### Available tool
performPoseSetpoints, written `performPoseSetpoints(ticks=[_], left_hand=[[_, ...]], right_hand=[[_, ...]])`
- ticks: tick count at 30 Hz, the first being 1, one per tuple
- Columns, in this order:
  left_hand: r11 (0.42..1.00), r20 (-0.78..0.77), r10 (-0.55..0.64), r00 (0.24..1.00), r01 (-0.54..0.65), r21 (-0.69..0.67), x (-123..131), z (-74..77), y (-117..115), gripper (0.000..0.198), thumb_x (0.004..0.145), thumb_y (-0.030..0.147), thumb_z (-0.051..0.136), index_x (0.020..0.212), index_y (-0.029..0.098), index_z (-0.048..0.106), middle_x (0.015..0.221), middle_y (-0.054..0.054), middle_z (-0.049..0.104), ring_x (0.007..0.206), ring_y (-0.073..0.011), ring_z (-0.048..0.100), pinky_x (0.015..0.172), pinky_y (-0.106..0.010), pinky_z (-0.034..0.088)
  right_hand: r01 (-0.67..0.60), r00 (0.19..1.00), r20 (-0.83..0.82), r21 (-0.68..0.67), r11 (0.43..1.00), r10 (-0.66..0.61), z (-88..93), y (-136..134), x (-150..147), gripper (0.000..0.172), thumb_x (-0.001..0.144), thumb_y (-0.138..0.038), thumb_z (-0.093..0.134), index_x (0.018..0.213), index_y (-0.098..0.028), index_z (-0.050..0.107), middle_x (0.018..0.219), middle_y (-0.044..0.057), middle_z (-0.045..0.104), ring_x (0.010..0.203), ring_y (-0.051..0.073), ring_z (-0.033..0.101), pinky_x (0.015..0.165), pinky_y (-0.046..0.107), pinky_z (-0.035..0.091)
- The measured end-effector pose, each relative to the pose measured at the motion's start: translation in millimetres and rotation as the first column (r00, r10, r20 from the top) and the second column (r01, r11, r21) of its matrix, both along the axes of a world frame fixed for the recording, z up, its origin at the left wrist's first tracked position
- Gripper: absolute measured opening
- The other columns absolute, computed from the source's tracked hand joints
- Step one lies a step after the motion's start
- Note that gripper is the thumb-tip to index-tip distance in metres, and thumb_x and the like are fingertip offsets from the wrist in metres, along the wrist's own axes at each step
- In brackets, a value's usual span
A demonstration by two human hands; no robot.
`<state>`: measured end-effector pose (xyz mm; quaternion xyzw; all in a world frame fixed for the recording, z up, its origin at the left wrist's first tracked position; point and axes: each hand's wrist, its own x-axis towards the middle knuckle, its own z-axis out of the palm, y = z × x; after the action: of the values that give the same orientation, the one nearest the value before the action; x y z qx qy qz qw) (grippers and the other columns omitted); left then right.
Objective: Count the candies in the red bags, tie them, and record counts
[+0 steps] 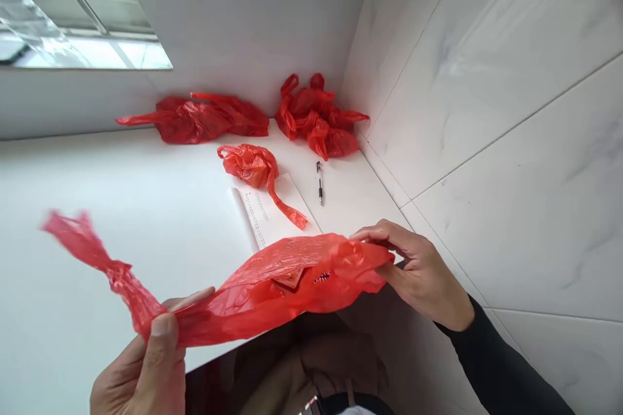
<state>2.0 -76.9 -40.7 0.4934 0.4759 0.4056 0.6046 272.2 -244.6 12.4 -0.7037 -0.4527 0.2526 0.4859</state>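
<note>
1. Nearest: my L hand (pixel 143 360) is closed in a pinch, thumb on top & fingers under, gripping the held bag (pixel 272 308) at its twisted neck. I'd pinch firmly but not yank, b/c thin film prob. tears.
2. My R hand (pixel 418 269) has the opp. end, curled w/ the film btwn thumb & fingers. Imo a light grip works best here, so the film can be spread w/o ripping.
3. Held bag runs btwn both hands, touching each, stretched lengthwise; looks raised over the front edge of the desk (pixel 73 175). Its loose tail (pixel 87 246) sticks out past L hand, blurred at the tip; I'd watch it doesn't snag.
4. A card-like item (pixel 291 279) shows abt midway btwn the hands; can't tell if I see it thru film or an opening. I'd hold both ends approx. level so contents don't slide.
5. Just past the held bag: a booklet (pixel 263 213), partly hidden by it, w/ a small red bag (pixel 249 165) lying partly on top. Pen (pixel 320 183) is to the right, apart from both. I'd steer clear of all 3.
6. Farthest, well apart from either hand: long red bag (pixel 211 122) along the back wall (pixel 253 26), & bunched red bag (pixel 316 118) in the corner by the tiled wall (pixel 487 110).
</note>
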Motion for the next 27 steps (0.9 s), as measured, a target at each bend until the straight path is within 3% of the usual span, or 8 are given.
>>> performPoseSetpoints(ticks=[4, 7, 10, 13, 16, 19, 24, 27], left_hand=[[0.996, 0.092, -0.013, 0.996, 0.005, 0.088, 15.4, 33.1, 1.1, 0.025, 0.089, 0.051, 0.062, 0.100, 0.036, 0.078, 0.130, 0.007, 0.068, 0.140, -0.0319, 0.047, 0.127, -0.050, 0.029], [0.993, 0.259, -0.095, 0.961, 0.074, 0.088, 21.9, 40.5, 7.6, 0.030, 0.092, 0.050, 0.057, 0.081, 0.029, 0.074, 0.117, 0.001, 0.073, 0.138, -0.0314, 0.050, 0.118, -0.050, 0.042], [0.983, 0.350, -0.172, 0.921, 0.182, 0.004, 23.1, 39.8, 12.8, 0.043, 0.091, 0.053, 0.056, 0.060, 0.024, 0.057, 0.069, -0.003, 0.068, 0.106, -0.0271, 0.067, 0.098, -0.040, 0.057], [0.959, 0.412, -0.232, 0.881, 0.279, -0.055, 20.3, 40.3, 13.6, 0.044, 0.091, 0.051, 0.054, 0.057, 0.024, 0.050, 0.048, -0.001, 0.046, 0.064, -0.0213, 0.060, 0.076, -0.036, 0.062], [0.944, 0.477, -0.264, 0.838, 0.325, -0.049, 15.8, 40.8, 14.0, 0.034, 0.087, 0.047, 0.050, 0.063, 0.023, 0.054, 0.060, -0.003, 0.051, 0.068, -0.0220, 0.058, 0.073, -0.038, 0.062], [0.958, 0.473, -0.225, 0.852, 0.281, -0.051, 12.7, 37.5, 13.0, 0.025, 0.084, 0.041, 0.051, 0.068, 0.023, 0.057, 0.071, -0.005, 0.055, 0.080, -0.0232, 0.060, 0.077, -0.037, 0.063], [0.986, 0.394, -0.151, 0.907, 0.168, -0.009, 6.4, 24.8, 0.9, 0.016, 0.088, 0.039, 0.062, 0.090, 0.025, 0.068, 0.091, -0.004, 0.064, 0.095, -0.0225, 0.062, 0.083, -0.031, 0.063], [0.992, 0.367, -0.127, 0.921, 0.116, 0.053, 2.5, 23.3, -3.8, 0.022, 0.086, 0.040, 0.068, 0.100, 0.024, 0.073, 0.098, -0.005, 0.069, 0.100, -0.0250, 0.065, 0.088, -0.033, 0.063]], right_hand=[[-0.003, 0.960, -0.275, 0.187, 0.982, 0.055, 8.7, 8.4, -13.7, 0.018, 0.102, -0.035, 0.057, 0.115, -0.028, 0.067, 0.097, 0.002, 0.066, 0.085, 0.017, 0.061, 0.078, 0.031, 0.049], [-0.006, 0.906, -0.402, 0.294, 0.956, 0.129, 6.1, 19.0, -22.5, 0.021, 0.105, -0.036, 0.050, 0.103, -0.025, 0.068, 0.083, 0.000, 0.060, 0.071, 0.014, 0.054, 0.065, 0.027, 0.044], [-0.080, 0.837, -0.481, 0.361, 0.929, 0.259, 3.1, 28.4, -30.6, 0.023, 0.104, -0.033, 0.047, 0.092, -0.022, 0.064, 0.081, 0.000, 0.059, 0.070, 0.014, 0.054, 0.066, 0.028, 0.044], [-0.165, 0.800, -0.489, 0.376, 0.912, 0.346, 5.2, 33.5, -38.4, 0.013, 0.098, -0.029, 0.057, 0.087, -0.022, 0.058, 0.081, 0.000, 0.060, 0.072, 0.014, 0.057, 0.070, 0.029, 0.047], [-0.166, 0.817, -0.470, 0.363, 0.917, 0.334, 8.2, 34.3, -43.5, 0.016, 0.098, -0.033, 0.060, 0.087, -0.022, 0.055, 0.081, -0.001, 0.058, 0.072, 0.014, 0.055, 0.072, 0.030, 0.046], [-0.116, 0.873, -0.417, 0.327, 0.938, 0.253, 7.1, 32.6, -45.2, 0.021, 0.100, -0.040, 0.057, 0.088, -0.023, 0.053, 0.082, -0.001, 0.055, 0.074, 0.015, 0.053, 0.074, 0.031, 0.045], [0.008, 0.976, -0.210, 0.318, 0.948, 0.063, 0.4, 29.8, -46.6, 0.022, 0.100, -0.043, 0.057, 0.089, -0.024, 0.058, 0.111, 0.003, 0.053, 0.107, 0.020, 0.053, 0.099, 0.036, 0.040], [0.007, 0.976, -0.208, 0.328, 0.945, 0.065, 0.8, 33.8, -48.5, 0.021, 0.103, -0.043, 0.052, 0.095, -0.026, 0.059, 0.103, 0.002, 0.056, 0.097, 0.018, 0.055, 0.093, 0.034, 0.042]])
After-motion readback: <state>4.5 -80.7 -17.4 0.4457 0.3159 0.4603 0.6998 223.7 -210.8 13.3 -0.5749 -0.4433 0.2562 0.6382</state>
